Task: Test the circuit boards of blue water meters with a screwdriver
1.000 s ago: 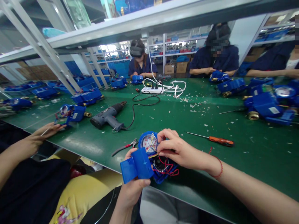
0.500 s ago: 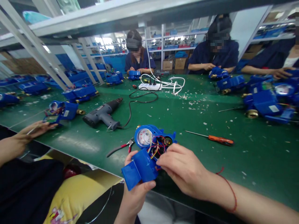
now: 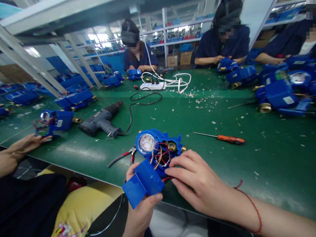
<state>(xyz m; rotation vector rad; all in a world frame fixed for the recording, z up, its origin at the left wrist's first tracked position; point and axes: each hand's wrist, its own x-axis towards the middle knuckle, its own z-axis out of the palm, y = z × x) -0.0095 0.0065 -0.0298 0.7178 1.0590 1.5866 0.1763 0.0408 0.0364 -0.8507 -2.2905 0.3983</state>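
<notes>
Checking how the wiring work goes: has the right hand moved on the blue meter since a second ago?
Yes. The right hand slid from beside the dial down toward the table's near edge, uncovering the wires.

- Grey corded power drill (image 3: 101,120) lying on its side on the green table mat (image 3: 197,131); black cord runs toward a white power strip (image 3: 152,86) with a coiled white cable (image 3: 178,82) beside it.
- Orange-handled screwdriver (image 3: 223,138) flat on the mat, well right of the drill.
- Red-handled pliers (image 3: 121,157) near the table's front edge.
- White plastic scraps (image 3: 204,103) scattered mid-table.
- Blue meter housings with brass fittings (image 3: 278,95) piled at far right; further blue units (image 3: 74,98) along the left.
- Neighbour's hand (image 3: 22,148) at left, next to a blue opened unit (image 3: 53,121).
- Three people in dark blue work clothes (image 3: 223,46) seated at the far side.
</notes>
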